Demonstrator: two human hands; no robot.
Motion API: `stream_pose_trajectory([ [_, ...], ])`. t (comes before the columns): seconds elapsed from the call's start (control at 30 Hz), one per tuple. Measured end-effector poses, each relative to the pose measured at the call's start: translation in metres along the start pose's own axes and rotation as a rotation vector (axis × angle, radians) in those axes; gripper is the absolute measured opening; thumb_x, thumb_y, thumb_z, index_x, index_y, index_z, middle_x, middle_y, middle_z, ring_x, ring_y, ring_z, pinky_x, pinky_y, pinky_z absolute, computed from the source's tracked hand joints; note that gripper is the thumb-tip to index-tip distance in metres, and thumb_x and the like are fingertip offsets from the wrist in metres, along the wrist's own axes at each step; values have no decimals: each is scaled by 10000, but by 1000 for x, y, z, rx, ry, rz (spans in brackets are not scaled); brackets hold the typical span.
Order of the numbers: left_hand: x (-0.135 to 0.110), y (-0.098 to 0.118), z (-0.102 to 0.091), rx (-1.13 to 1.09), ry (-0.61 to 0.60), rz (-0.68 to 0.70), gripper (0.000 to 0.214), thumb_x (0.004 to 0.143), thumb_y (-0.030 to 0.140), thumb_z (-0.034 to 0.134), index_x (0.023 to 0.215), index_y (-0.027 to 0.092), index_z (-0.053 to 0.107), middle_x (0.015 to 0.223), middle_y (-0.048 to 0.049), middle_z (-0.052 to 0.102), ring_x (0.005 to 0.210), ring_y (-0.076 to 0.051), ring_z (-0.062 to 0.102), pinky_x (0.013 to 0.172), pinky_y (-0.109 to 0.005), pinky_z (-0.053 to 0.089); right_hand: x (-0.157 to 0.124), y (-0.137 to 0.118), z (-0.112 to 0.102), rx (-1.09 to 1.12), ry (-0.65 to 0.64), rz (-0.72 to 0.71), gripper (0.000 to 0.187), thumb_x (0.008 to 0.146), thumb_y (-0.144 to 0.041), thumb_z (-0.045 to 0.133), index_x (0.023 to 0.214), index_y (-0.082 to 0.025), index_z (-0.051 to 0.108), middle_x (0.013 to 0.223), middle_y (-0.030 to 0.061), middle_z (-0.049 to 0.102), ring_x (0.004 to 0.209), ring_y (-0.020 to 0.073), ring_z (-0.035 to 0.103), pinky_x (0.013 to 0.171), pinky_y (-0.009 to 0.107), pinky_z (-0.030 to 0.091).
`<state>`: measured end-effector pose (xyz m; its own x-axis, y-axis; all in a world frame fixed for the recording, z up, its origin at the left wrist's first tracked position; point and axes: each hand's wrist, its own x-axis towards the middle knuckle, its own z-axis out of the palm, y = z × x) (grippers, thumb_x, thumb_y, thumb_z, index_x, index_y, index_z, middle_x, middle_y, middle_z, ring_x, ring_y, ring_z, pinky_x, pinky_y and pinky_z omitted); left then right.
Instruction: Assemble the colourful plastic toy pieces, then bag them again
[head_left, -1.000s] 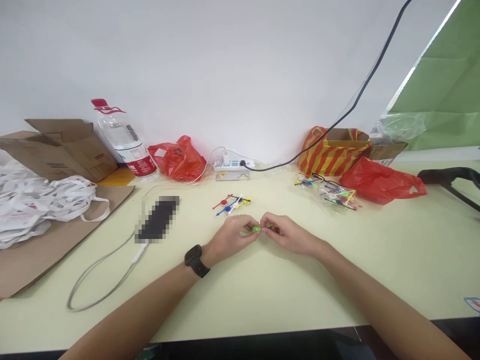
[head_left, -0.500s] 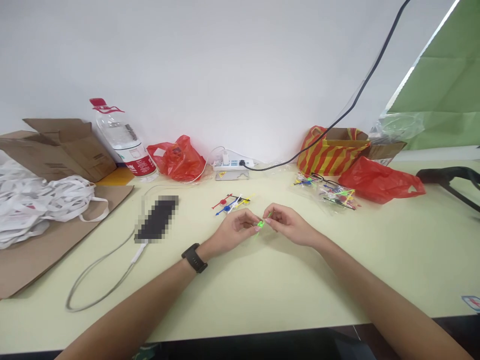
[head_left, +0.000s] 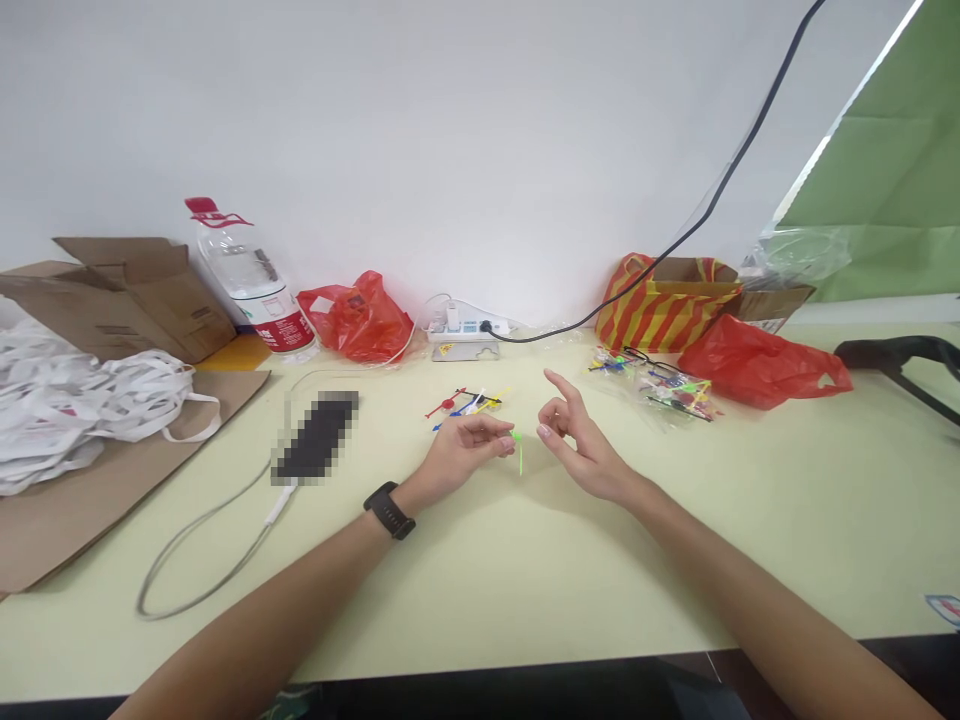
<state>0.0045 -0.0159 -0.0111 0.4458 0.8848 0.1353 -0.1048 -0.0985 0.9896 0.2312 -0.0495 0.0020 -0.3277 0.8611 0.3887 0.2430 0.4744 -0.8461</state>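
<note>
My left hand (head_left: pixel 474 452), with a black watch on its wrist, pinches a small bright green plastic arrow spinner (head_left: pixel 519 455) between thumb and fingertips. Part of the spinner hangs below the fingers, and the rest is hidden. Just to its right, my right hand (head_left: pixel 576 438) is apart from it and holds nothing; its index finger points up and the other fingers are loosely bent. Beyond my left hand lies a small group of arrow spinners (head_left: pixel 450 404) in red, blue, white, black and yellow.
Clear packets of coloured spinners (head_left: pixel 675 390) lie at the right by a red plastic bag (head_left: pixel 765 365). A power strip (head_left: pixel 469 327) sits against the wall. At the left are a phone (head_left: pixel 316 437) on a cable, a large bottle (head_left: pixel 259 290) and white straps (head_left: pixel 112 405).
My right hand has let go of the green spinner and drawn slightly right, its index finger lifting. The spinner stays in my left hand, now hanging more upright.
</note>
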Motion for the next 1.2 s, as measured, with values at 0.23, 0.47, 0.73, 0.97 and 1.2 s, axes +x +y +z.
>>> stream_pose_trajectory([
  [0.23,1,0,0,-2,59,21,367,752,389,882,989,128,781,874,-77,772,780,-197,734,810,-382,626,4,6,-3,108,-239,224,575,1042,-521,352,561,-218,441,562,-16,332,555,154,317,614,339,346],
  [0.47,3,-2,-2,-20,60,-2,367,773,376,874,1028,132,776,896,-68,765,793,-188,730,821,-367,608,6,6,-9,235,-188,225,603,1023,-510,366,519,-206,497,565,16,424,602,167,376,603,330,300],
  [0.73,4,1,-8,-202,4,-75,271,871,410,788,956,153,775,881,-59,717,791,-142,657,810,-296,548,7,8,-9,218,-127,271,663,1016,-625,370,575,-187,599,566,3,415,578,152,356,585,320,284],
  [0.97,3,4,-8,-335,-10,-132,265,851,375,816,1011,164,795,936,-57,709,811,-123,638,829,-271,538,7,9,-9,199,-103,249,659,1021,-632,385,603,-182,622,576,-5,403,582,147,363,590,315,294],
  [1.2,3,-1,-6,-312,2,-134,283,811,346,852,1024,173,784,938,-50,729,833,-139,674,874,-306,539,8,6,-5,180,-84,188,377,934,-562,640,888,-189,657,695,-23,478,629,137,403,593,281,314],
])
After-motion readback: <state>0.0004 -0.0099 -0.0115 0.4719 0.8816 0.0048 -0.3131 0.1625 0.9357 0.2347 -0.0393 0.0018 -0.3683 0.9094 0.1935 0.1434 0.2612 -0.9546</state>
